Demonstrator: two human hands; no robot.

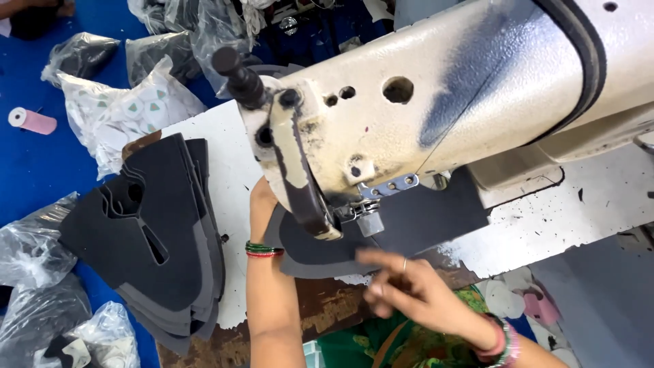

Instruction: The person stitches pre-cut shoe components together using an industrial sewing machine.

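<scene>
The left hand (261,199) lies flat, fingers hidden, on a dark grey curved fabric piece (320,249) under the cream sewing machine head (409,102). The right hand (409,289) hovers blurred over its edge, grip loose and holding nothing

Stack of cut pieces (160,238) left of sewing machine (436,102), bagged parts (122,112) behind, thread spool (30,120) far left

Clear plastic bags (126,112) piled left, w/ dark pieces.

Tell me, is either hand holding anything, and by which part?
The left hand rests on the dark cut piece at its far edge, partly hidden. The right hand, blurred, touches its near edge.
</scene>
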